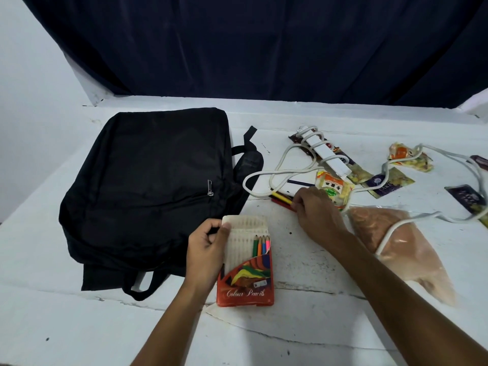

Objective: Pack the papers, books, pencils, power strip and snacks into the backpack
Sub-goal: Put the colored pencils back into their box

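White table (79, 326): loose pencils (281, 199) lie crosswise, tips leftward, pinched by right hand (317, 215); left hand (208, 249) grips pencil box (245, 281).

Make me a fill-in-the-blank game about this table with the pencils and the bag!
1. The left hand holds an orange box printed with the words "Colour ____".
2. The backpack on the table is ____ in colour.
3. The right hand reaches for loose pencils lying under a white ____.
4. The cord is partly wrapped round the white power ____.

Missing words: Pencils; black; cord; strip
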Demonstrator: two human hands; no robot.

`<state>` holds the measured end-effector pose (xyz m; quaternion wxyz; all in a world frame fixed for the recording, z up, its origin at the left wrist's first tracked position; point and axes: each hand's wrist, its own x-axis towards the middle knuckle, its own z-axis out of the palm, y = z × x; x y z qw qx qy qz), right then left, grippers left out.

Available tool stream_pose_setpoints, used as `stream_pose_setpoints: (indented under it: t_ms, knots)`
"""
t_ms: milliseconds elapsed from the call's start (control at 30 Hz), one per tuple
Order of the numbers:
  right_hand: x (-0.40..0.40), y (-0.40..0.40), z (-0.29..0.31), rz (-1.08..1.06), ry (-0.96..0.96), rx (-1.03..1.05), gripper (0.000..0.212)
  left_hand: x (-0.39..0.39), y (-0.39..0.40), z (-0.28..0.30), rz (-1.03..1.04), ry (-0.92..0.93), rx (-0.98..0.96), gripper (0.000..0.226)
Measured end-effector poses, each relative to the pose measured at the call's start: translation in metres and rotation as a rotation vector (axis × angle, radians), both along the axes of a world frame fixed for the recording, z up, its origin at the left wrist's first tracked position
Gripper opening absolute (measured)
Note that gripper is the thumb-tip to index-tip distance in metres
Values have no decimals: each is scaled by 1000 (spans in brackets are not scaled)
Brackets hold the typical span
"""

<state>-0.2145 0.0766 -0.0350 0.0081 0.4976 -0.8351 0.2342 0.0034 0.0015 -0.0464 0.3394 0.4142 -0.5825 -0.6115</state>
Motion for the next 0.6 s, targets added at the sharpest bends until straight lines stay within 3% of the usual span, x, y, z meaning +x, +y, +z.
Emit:
stream_pose_setpoints:
  t_ms: [67,133,200,267,367,500,600]
  knots:
    - [5,0,14,53,-178,-163,5,-1,-1,0,6,5,7,19]
    - [12,0,33,97,-522,-255,11,-1,-1,0,11,7,10,19]
    - [20,0,49,170,-992,-258,14,-1,-1,-1,10,5,11,18]
    - [27,-1,57,236,-1250,-174,14,-1,-1,-2,11,2,17,18]
    - [41,-6,57,264,-1159,-39,11,-2,-1,-1,9,8,12,18]
    - [58,-18,53,235,-771,27,4,-2,-1,1,16,13,-6,17]
    - [66,-23,45,204,-591,67,22,-2,-1,0,20,20,-1,17]
